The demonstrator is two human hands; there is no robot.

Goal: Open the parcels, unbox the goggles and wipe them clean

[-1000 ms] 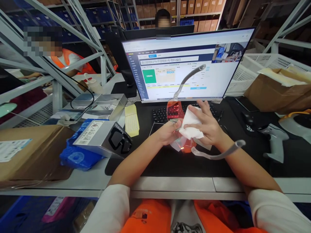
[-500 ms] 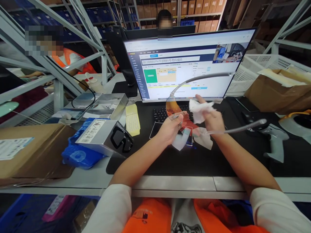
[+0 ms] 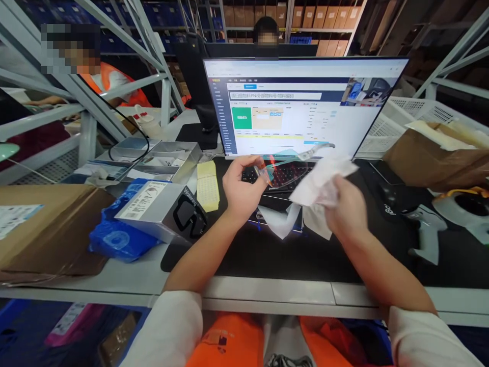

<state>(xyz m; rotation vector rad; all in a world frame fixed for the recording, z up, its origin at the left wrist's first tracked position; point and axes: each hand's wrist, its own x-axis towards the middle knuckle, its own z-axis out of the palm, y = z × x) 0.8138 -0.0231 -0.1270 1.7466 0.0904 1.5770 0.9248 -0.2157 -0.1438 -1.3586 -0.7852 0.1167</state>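
My left hand pinches one end of a pair of sports glasses with a see-through tinted lens and a clear temple. The glasses hang over the black keyboard, the temple pointing right in front of the monitor. In my right hand is a crumpled white tissue, blurred by motion, close to the glasses' right side. Whether tissue and lens touch, I cannot tell. Below my hands, a white paper piece and another pale piece lie on the black desk mat.
Left stand a silver goggle box on a blue packet, a yellow label pad and a cardboard box. A monitor stands ahead. On the right are a barcode scanner and a tape roll. Two people sit beyond.
The glasses have turned from upright, orange lens facing me, to lying flatter and seen edge-on. My left hand has shifted left and up; the tissue looks more spread out.
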